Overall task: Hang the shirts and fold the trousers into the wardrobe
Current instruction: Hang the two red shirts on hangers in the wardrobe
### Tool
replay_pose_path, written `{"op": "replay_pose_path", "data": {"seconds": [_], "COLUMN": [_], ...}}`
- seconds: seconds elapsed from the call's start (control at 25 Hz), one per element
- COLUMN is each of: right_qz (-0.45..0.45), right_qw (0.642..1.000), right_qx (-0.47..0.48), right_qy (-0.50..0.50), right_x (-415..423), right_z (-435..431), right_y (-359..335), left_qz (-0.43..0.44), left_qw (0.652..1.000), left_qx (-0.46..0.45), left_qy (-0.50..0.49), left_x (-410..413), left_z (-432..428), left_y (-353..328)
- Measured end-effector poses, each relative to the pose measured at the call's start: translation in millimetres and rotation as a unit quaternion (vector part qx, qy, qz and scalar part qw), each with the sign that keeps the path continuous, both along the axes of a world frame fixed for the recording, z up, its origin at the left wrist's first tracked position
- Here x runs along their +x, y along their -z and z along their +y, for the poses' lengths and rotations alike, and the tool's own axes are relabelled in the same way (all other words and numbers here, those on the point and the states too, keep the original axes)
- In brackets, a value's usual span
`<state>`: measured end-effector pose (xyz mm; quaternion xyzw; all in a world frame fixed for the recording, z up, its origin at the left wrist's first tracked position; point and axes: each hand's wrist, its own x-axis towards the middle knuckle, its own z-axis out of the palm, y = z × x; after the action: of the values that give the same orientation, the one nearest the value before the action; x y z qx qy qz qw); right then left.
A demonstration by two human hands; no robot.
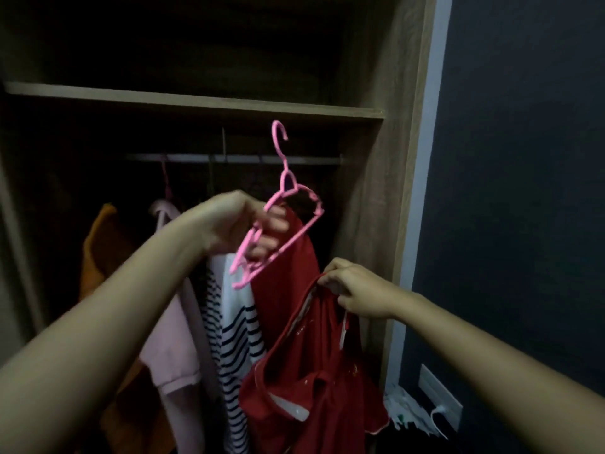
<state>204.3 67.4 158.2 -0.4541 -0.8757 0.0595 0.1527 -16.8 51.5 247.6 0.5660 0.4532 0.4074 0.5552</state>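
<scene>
Wardrobe (386, 158) fills most of my feed, doors open, v. dark inside; dark blue wall (523, 191) to its right. One shelf (196, 101) runs across near the top, w/ a metal rail (235, 158) under it.

On the rail, L to R: orange garment (98, 250), pale pink shirt (173, 348) on its own pink hook, then a white shirt w/ navy stripes (235, 335); all three hang close together, touching.

Red shirt (304, 371) is not on the rail; it's held in front of the striped one, at the wardrobe's right side, drooping in folds. Its top edge reaches up behind the hanger's arm; can't tell if it's threaded on. Small pale lettering on the inner band of the red cloth; too blurred for me to read.

Left hand (242, 224) is raised, fingers curled round the lower bar of a pink hanger (287, 173); hanger tilted, hook up and free, in front of the rail, not on it.

Right hand (353, 290) is lower and to the right, thumb and fingertips pinching the red shirt's edge.

Low on the wall: pale socket plate (440, 398) w/ a white plug (440, 409) in it; its cable trails down.
</scene>
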Motion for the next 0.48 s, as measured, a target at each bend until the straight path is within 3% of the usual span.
{"op": "replay_pose_path", "data": {"seconds": [0.12,0.24,0.32,0.48], "right_qz": [0.034,0.035,0.043,0.047], "right_qw": [0.999,0.999,0.998,0.995], "right_qx": [-0.001,0.018,0.037,0.027], "right_qy": [0.008,0.021,0.041,0.089], "right_x": [-19,-38,-46,-57], "right_z": [-21,-34,-39,-45], "right_y": [7,13,19,32], "left_qz": [0.187,0.332,0.385,0.365], "left_qw": [0.970,0.873,0.816,0.816], "left_qx": [0.111,0.295,0.342,0.359], "left_qy": [-0.105,-0.201,-0.263,-0.268], "left_x": [-55,-118,-155,-210], "left_z": [-54,-105,-139,-194], "left_y": [35,71,90,126]}}
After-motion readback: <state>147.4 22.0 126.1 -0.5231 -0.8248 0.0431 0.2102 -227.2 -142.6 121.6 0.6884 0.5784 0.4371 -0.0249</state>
